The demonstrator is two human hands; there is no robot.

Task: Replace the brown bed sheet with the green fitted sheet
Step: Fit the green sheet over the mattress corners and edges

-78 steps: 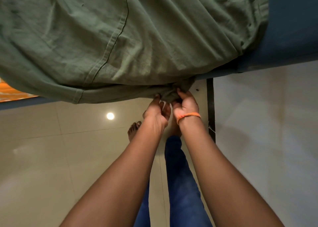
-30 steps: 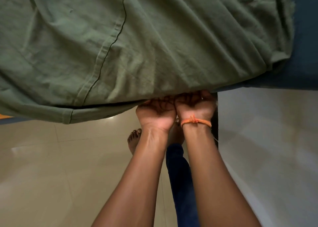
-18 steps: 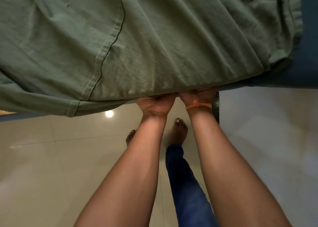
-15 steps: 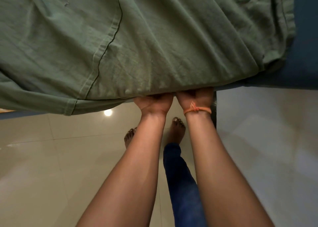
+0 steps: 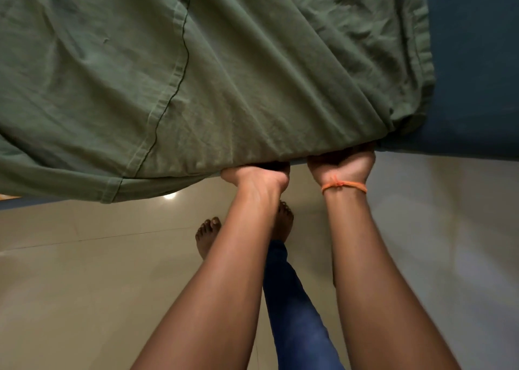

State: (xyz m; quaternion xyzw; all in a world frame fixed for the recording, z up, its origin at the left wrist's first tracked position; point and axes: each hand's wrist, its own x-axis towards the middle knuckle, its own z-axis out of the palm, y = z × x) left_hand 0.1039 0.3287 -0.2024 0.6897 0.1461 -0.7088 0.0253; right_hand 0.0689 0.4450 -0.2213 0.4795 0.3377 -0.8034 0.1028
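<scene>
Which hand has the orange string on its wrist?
The right hand, tucked under the green sheet near the blue mattress. The left hand has a bare wrist.

There is just one camera, worn on the person's head. It looks forward and steeply down, close over the bed edge. The green sheet (image 5: 196, 75) fills the top of the view. Both arms reach out from the bottom, with the shiny floor (image 5: 84, 285) far below.

green sheet (image 5: 224, 69) covers blue mattress (image 5: 471, 89)
</scene>
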